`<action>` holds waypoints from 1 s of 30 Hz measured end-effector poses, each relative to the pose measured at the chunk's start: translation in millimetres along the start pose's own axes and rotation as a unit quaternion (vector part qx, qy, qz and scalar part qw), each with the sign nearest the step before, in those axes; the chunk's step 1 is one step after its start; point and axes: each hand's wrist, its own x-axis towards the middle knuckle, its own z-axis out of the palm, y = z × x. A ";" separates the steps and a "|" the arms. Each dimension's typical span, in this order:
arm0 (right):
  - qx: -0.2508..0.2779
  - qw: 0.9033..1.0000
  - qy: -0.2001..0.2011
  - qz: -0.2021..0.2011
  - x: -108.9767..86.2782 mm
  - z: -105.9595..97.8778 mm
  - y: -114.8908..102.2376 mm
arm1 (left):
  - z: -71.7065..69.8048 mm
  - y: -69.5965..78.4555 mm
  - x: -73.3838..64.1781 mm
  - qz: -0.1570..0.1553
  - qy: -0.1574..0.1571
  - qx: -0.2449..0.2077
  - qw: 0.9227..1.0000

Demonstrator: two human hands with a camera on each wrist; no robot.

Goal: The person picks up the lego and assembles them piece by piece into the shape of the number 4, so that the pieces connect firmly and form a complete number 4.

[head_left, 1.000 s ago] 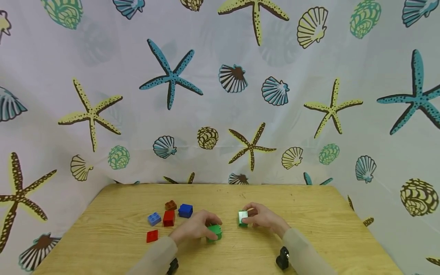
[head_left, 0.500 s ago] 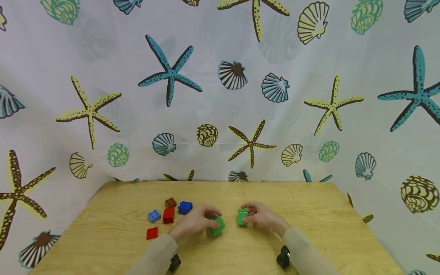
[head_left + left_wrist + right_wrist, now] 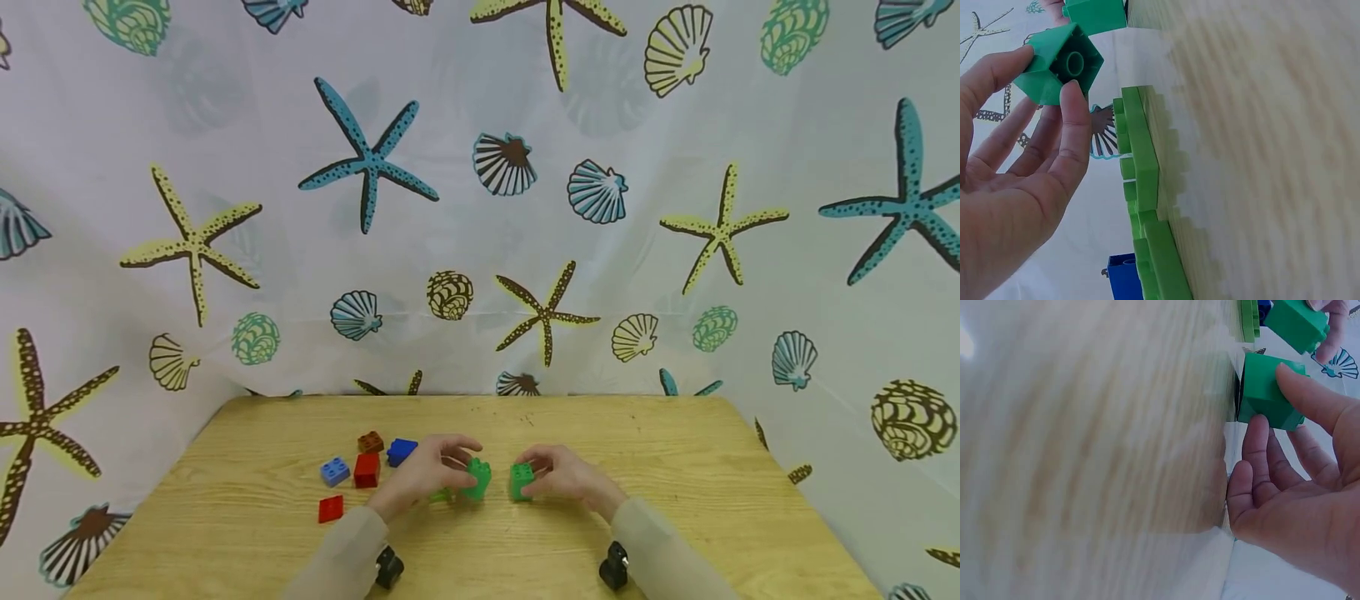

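Observation:
My left hand [image 3: 423, 473] pinches a dark green toy building brick [image 3: 478, 478] between thumb and fingers, above the table. In the left wrist view the hollow underside of this green brick [image 3: 1054, 65] faces the camera. To its right, my right hand [image 3: 564, 475] grips a second dark green brick [image 3: 521, 482], studs up in the head view. A narrow gap separates the two bricks. Light green studded pieces [image 3: 1141, 150] lie on the table beneath my left hand, which partly hides them in the head view.
Left of my left hand lie a blue brick [image 3: 402, 451], a brown brick [image 3: 371, 442], a red brick [image 3: 367, 471], a light blue brick [image 3: 335, 472] and a flat red piece [image 3: 331, 508]. They rest on a wooden table [image 3: 660, 467] backed by a patterned curtain [image 3: 450, 233].
My left hand has raised its green brick and tilted it, uncovering light green beneath. The right hand's brick has turned so its studs show on top. The two bricks are closer together.

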 end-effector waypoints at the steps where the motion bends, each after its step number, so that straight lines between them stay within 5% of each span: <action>1: 0.002 1.000 0.000 -0.002 -0.2 1.3 -0.3 | 0.0 -0.2 0.5 -0.001 0.002 0.000 1.000; 30: 0.041 0.999 0.011 0.009 -2.2 2.7 3.1 | 17.6 7.4 10.5 0.034 0.083 -0.016 0.996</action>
